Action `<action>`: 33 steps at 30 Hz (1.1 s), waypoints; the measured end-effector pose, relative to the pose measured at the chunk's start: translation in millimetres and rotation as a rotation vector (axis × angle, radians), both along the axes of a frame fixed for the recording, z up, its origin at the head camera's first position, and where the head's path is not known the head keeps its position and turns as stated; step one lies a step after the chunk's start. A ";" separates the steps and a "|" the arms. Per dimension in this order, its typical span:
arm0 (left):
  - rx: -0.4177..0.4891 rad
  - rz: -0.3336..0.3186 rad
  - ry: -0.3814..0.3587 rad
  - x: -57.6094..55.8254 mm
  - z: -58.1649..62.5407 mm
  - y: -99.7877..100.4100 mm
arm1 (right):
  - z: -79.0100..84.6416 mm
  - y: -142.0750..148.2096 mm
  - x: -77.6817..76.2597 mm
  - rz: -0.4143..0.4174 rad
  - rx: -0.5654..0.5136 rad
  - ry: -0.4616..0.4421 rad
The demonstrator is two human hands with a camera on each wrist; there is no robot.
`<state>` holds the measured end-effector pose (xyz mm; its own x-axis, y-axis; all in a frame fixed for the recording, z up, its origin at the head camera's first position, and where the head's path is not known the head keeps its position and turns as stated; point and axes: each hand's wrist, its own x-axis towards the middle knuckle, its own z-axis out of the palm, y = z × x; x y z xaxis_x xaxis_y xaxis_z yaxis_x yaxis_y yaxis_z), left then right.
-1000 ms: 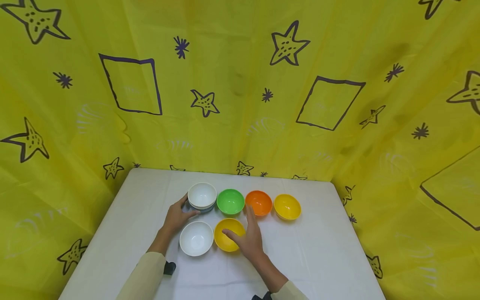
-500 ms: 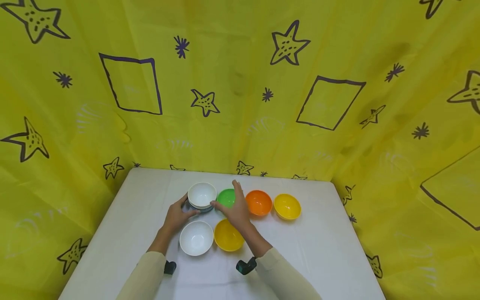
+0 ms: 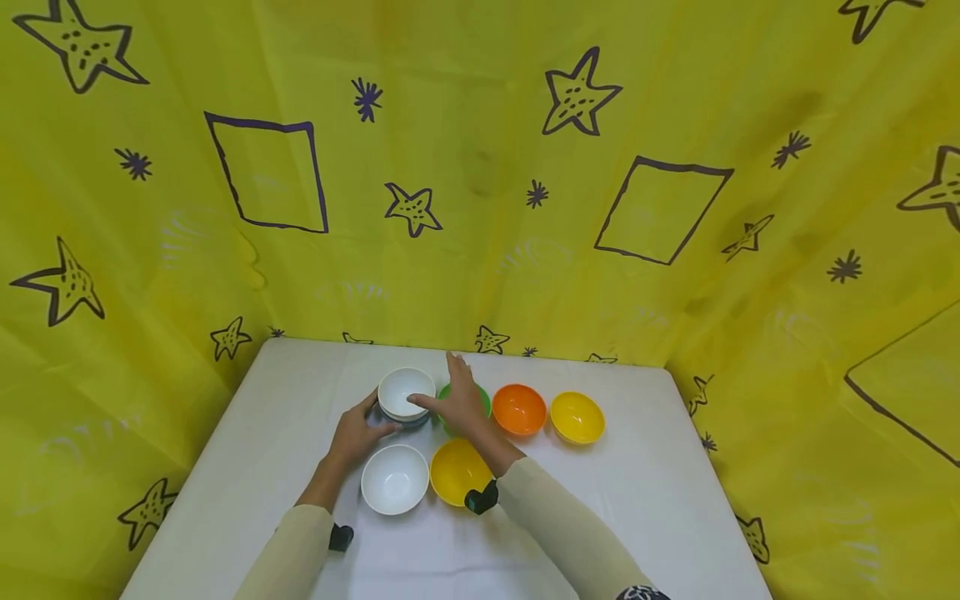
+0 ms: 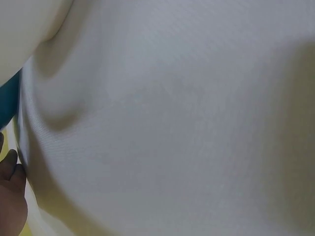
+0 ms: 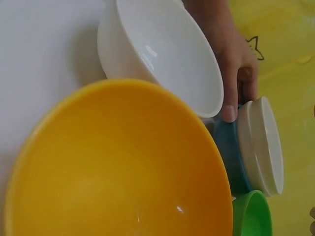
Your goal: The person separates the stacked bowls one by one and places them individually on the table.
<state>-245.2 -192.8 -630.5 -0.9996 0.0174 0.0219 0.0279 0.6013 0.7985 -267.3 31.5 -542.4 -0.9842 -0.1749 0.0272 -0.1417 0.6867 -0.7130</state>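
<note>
At the back left of the table, two nested white bowls (image 3: 397, 387) sit in a blue bowl (image 5: 227, 155). My left hand (image 3: 354, 435) holds the side of this stack, its thumb against the blue bowl in the right wrist view. Reaching across the green bowl (image 5: 257, 219), my right hand (image 3: 459, 408) has straight fingers, and its thumb overlaps the white bowls' right rim in the head view. It partly hides the green bowl. The left wrist view mostly shows white cloth, with the left hand's fingers (image 4: 11, 169) at the edge.
Another white bowl (image 3: 395, 479) and a yellow bowl (image 3: 452, 469) stand side by side in front. To the right along the back row are an orange bowl (image 3: 519, 410) and a second yellow bowl (image 3: 577, 418). A yellow patterned curtain (image 3: 480, 275) borders the white-covered table (image 3: 637, 492).
My right hand has moved left from above the front yellow bowl, past the green one, to the white bowls in the stack. The left hand has stayed at the stack.
</note>
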 end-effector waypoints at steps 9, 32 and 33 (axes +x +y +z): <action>0.001 -0.011 0.017 1.5 0.7 0.6 | -1.1 -16.3 -12.1 0.082 0.133 -0.014; 0.008 -0.004 0.016 -0.7 -1.4 -2.0 | -13.3 -24.8 -21.3 0.175 0.326 -0.017; 0.007 -0.004 0.014 -0.3 -1.4 -1.9 | -13.7 -25.4 -21.6 0.174 0.331 -0.019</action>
<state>-245.5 -194.7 -631.9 -0.9992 0.0207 0.0356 0.0409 0.5958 0.8021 -288.8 6.1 -556.1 -0.9387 -0.3360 -0.0766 -0.2657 0.8473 -0.4600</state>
